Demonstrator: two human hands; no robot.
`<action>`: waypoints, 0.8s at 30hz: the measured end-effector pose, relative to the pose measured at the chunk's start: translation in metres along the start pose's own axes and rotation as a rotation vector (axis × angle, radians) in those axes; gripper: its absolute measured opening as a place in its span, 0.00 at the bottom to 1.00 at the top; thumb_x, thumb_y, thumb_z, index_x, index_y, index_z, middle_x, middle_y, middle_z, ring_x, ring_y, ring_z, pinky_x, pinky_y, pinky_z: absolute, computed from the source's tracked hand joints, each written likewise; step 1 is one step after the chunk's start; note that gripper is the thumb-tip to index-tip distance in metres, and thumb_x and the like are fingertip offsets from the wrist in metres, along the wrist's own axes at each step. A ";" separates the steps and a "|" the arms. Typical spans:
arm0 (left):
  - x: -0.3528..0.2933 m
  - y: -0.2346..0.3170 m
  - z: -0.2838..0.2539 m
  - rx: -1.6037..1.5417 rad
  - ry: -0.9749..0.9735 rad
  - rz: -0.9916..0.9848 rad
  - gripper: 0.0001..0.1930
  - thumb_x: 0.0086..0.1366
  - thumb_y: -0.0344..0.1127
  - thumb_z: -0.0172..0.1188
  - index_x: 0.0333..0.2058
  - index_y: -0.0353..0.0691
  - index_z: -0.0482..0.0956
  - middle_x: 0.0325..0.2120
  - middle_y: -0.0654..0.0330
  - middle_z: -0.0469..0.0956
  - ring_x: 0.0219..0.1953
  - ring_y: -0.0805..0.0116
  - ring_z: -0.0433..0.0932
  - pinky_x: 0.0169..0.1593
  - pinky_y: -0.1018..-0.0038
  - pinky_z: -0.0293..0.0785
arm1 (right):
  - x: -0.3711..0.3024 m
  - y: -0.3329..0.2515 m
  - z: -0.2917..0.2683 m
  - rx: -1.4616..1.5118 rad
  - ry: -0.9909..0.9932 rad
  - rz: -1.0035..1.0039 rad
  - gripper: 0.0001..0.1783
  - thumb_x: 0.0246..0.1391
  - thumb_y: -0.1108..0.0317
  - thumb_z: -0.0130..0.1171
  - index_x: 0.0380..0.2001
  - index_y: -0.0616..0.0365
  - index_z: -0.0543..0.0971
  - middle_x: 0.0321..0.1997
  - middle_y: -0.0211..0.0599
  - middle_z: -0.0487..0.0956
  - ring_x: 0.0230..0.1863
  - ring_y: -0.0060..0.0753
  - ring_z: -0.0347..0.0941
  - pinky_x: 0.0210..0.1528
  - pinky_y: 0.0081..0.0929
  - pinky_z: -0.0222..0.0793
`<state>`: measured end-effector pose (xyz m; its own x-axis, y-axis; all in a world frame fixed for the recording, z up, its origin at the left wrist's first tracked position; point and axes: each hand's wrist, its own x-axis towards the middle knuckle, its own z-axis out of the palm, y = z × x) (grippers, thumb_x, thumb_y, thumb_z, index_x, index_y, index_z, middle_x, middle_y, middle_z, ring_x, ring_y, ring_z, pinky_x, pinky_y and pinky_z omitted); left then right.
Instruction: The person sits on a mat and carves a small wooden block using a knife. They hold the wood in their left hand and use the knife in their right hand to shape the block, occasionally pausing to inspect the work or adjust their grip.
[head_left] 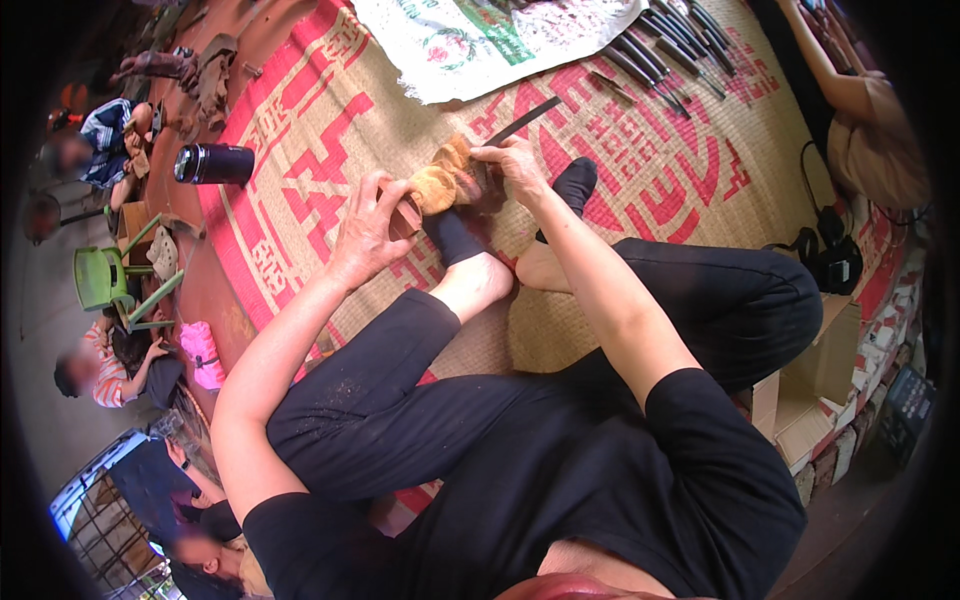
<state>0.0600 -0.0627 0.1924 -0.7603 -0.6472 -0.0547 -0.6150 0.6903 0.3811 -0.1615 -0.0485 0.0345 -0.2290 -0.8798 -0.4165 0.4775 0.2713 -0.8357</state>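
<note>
Hands (368, 228) (517, 168) grip a rough, round-lobed tan piece (437, 188), left, and a flat dark strip (524, 122), right.

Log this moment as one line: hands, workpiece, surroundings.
Left hand: gripping brown block | right hand: holding dark bar | yellow carving: between hands | nearby: white sack on mat

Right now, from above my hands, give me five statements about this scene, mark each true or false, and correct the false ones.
1. The right hand holds a dark flat tool. True.
2. The left hand is empty. False: it holds a reddish-brown block.
3. The black cylinder is to the right of both hands. False: it is to the left.
4. A white printed sack is beyond the hands. True.
5. The chair at far left is blue. False: it is green.
</note>
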 end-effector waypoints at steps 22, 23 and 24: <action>-0.015 -0.020 0.028 0.086 0.022 -0.072 0.39 0.35 0.36 0.70 0.51 0.59 0.65 0.46 0.56 0.58 0.45 0.47 0.66 0.43 0.56 0.74 | 0.012 0.003 -0.013 0.120 -0.015 0.042 0.05 0.51 0.73 0.59 0.31 0.63 0.78 0.32 0.38 0.80 0.29 0.28 0.77 0.30 0.19 0.71; -0.013 -0.019 0.025 0.070 -0.011 -0.075 0.39 0.36 0.36 0.70 0.51 0.60 0.64 0.48 0.55 0.57 0.47 0.46 0.65 0.44 0.55 0.74 | 0.010 -0.002 -0.007 0.083 -0.062 0.029 0.04 0.51 0.73 0.60 0.31 0.62 0.78 0.31 0.38 0.80 0.30 0.28 0.77 0.30 0.18 0.71; -0.012 -0.018 0.025 0.088 -0.011 -0.072 0.39 0.36 0.36 0.70 0.51 0.60 0.64 0.49 0.55 0.57 0.48 0.46 0.65 0.44 0.55 0.74 | 0.010 -0.004 -0.004 0.046 -0.110 0.017 0.04 0.50 0.73 0.60 0.31 0.62 0.78 0.31 0.37 0.80 0.30 0.27 0.77 0.30 0.18 0.70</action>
<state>0.0749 -0.0591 0.1632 -0.7157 -0.6926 -0.0893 -0.6835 0.6685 0.2931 -0.1689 -0.0569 0.0325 -0.1277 -0.9134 -0.3865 0.5195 0.2704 -0.8106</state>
